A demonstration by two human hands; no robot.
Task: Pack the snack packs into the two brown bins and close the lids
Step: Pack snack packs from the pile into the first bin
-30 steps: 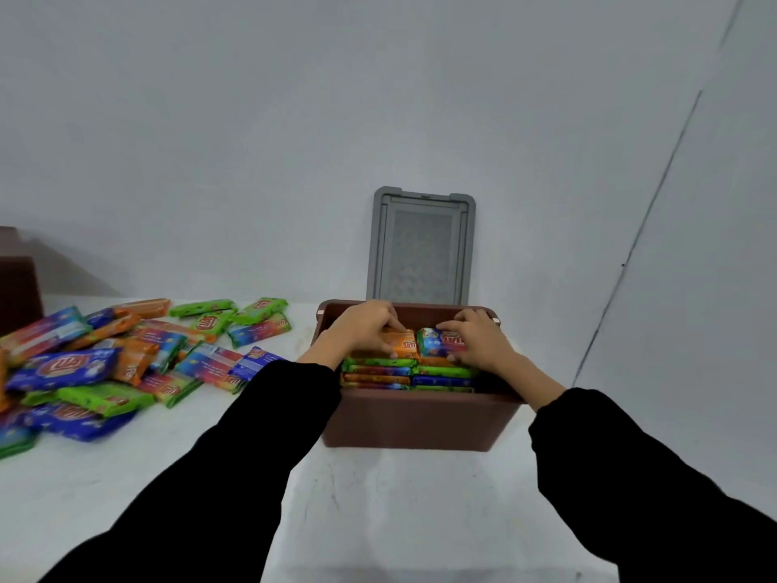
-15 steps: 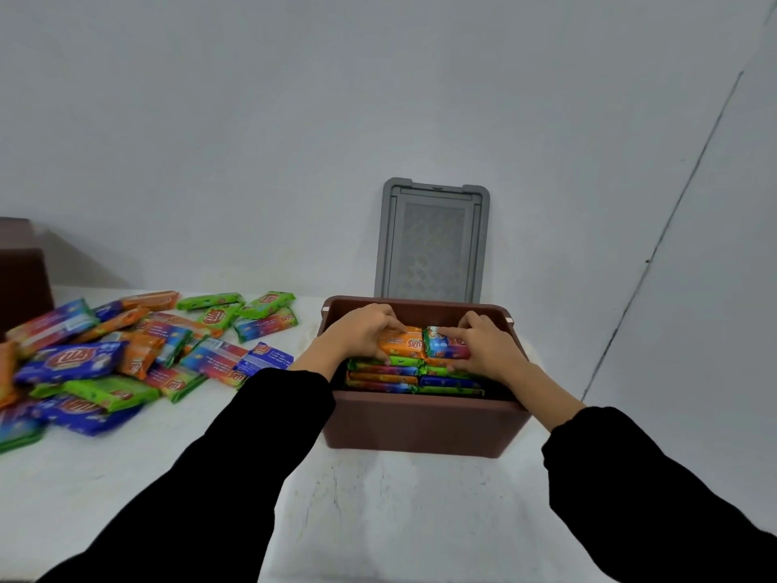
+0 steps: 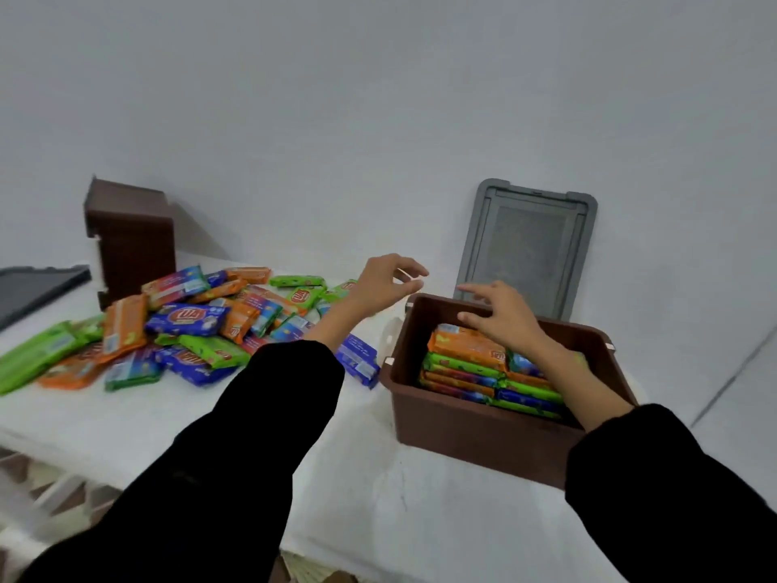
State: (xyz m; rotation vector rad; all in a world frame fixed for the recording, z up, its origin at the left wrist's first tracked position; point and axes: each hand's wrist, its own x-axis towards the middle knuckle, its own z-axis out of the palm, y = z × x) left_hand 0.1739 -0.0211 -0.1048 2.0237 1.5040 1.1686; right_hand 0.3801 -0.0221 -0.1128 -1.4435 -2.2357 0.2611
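Head view: open brown rectangular plastic bin [image 3: 483, 435] sits right of centre on the white desk [image 3: 378, 498]. It is filled most of the way with stacked foil snack packs [image 3: 466, 363] lying flat in two columns of orange, green and blue wrappers, with an orange one on top.

Right hand [image 3: 504, 317] is palm down over the top packs at the back of the bin. Grip is slack, fingers spread and nearly straight, nothing held. Can't tell if the palm touches the top pack.

Left hand [image 3: 382, 284] is raised just left of the bin's rim, above the desk. Grip is loose, fingers lightly curled, thumb and forefinger apart, nothing in it. Both arms are in black sleeves.

Grey rectangular plastic lid [image 3: 525, 250] stands upright behind the bin, leaning on the wall.

Loose pile of snack packs [image 3: 189, 326] is spread on the desk at centre left, well apart from the bin except for a blue pack [image 3: 357, 359] near its left wall.

Second brown bin [image 3: 130, 241] is at upper left behind the pile. It is blurred and seems to be tipped on its side.

Dark grey flat lid [image 3: 38, 288] lies at the left edge of the frame.
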